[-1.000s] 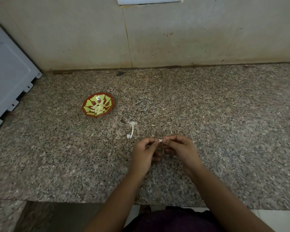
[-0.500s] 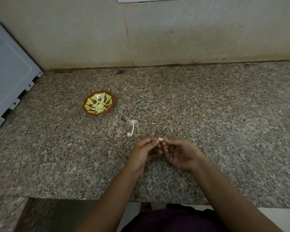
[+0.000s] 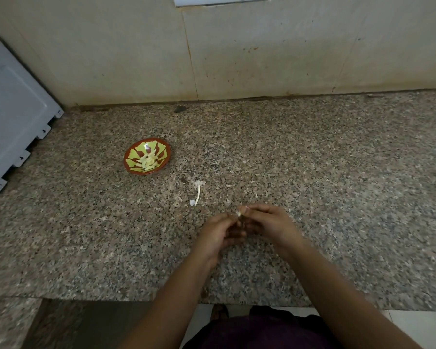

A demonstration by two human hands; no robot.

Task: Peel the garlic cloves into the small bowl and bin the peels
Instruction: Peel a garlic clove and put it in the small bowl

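A small red-and-yellow bowl [image 3: 161, 150] sits on the granite counter at the left, with several peeled pale cloves [image 3: 149, 161] in it. My left hand [image 3: 218, 234] and my right hand [image 3: 269, 222] meet just above the counter near its front. A small white garlic clove [image 3: 239, 213] is pinched in my right fingertips, and my left fingers curl beside it. Whether the left fingers touch the clove is hidden. A thin white garlic stem with a bit of peel [image 3: 198, 193] lies on the counter between the bowl and my hands.
The speckled granite counter [image 3: 337, 185] runs to a tiled wall [image 3: 262, 46] at the back. A grey-white panel [image 3: 13, 117] leans at the far left. A small dark speck [image 3: 179, 109] lies near the wall. The counter's front edge is just below my wrists.
My hands have stayed together near the counter's front. The clove sat between both fingertips before; now it sits in the right fingertips and the left fingers have dropped slightly lower.
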